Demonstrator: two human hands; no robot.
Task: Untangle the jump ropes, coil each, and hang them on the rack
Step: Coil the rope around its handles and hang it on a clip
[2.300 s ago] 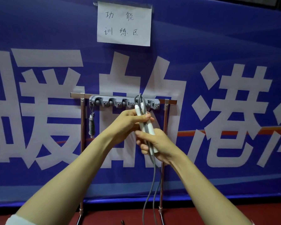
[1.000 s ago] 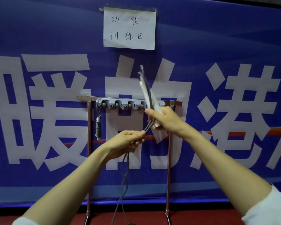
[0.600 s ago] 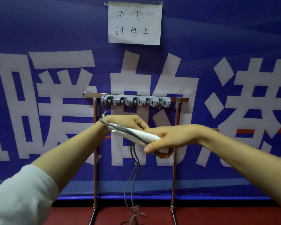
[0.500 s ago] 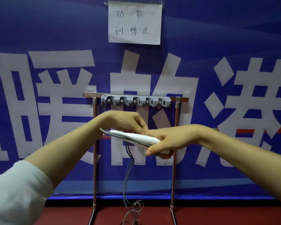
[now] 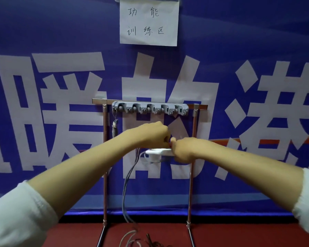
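My right hand [image 5: 185, 151] grips the white handles [image 5: 158, 151] of a grey jump rope, held level and pointing left, below the rack. My left hand [image 5: 152, 137] is curled around the grey cord [image 5: 128, 177] just left of the handles; the two hands touch. The cord hangs down in a doubled strand to the red floor, where it ends in a loose tangle [image 5: 132, 238]. The rack [image 5: 150, 108] is a grey bar of hooks on a metal frame. A coiled rope [image 5: 114, 131] hangs from its leftmost hook.
A blue banner [image 5: 239, 50] with large white characters fills the wall behind the rack, with a white paper sign [image 5: 149, 21] taped above. The frame's two copper-coloured legs [image 5: 190, 175] stand on the red floor [image 5: 239, 234].
My right hand swung the handles down from upright to level and brought them lower. My left hand moved along the cord until it met the right hand. The view moved closer.
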